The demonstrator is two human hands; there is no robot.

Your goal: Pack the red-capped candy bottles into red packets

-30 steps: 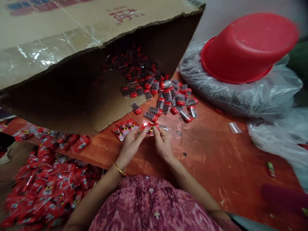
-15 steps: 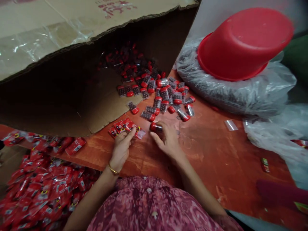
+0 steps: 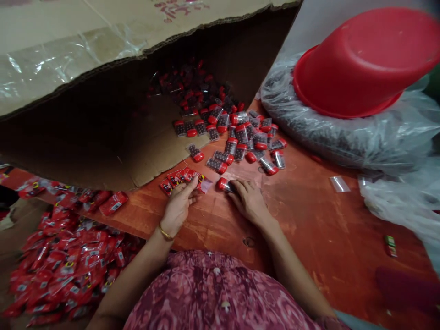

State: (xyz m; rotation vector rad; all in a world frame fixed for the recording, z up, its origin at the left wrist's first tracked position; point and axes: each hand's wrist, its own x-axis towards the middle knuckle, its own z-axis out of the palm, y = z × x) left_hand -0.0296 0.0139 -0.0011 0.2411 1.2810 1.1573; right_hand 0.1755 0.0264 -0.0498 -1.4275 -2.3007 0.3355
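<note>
My left hand point(image 3: 179, 205) rests on the reddish table point(image 3: 309, 220), fingers pinched on a red printed packet point(image 3: 202, 182) at the end of a small row of red packets point(image 3: 177, 178). My right hand point(image 3: 248, 198) lies just to the right, fingers curled round a small clear vial with a red cap point(image 3: 224, 184). Beyond both hands lies a heap of several red-capped vials point(image 3: 237, 137), spilling out of a large cardboard box point(image 3: 103, 82) tipped on its side.
A red plastic basin point(image 3: 364, 59) sits upside down on a bulging clear plastic bag point(image 3: 343, 133) at the back right. A pile of several filled red packets point(image 3: 62, 256) lies below the table's left edge. A small clear sleeve point(image 3: 339, 184) and a small wrapper point(image 3: 389, 245) lie on the table.
Both hands held one red packet together a second ago. My left hand then set it by the packet row, and my right hand reached forward and took hold of a red-capped vial.
</note>
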